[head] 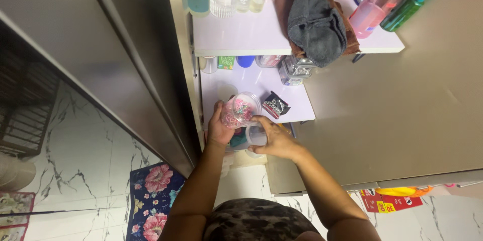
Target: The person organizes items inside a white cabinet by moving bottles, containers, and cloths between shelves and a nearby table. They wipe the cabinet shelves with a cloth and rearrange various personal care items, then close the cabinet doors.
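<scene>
Head view: left grip [219,126] clasps clear jar [240,109].

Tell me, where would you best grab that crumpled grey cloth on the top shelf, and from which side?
Take the grey cloth at its lower bunched end, which hangs over the front edge of the white shelf. Coming from the front looks best: that end sticks out free, while bottles stand close at the back and right. Both hands are busy now: the left hand holds a clear jar.

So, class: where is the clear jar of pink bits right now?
In the head view, the clear jar is held in the left hand over the lower white shelf, just left of the small black packet.
</scene>
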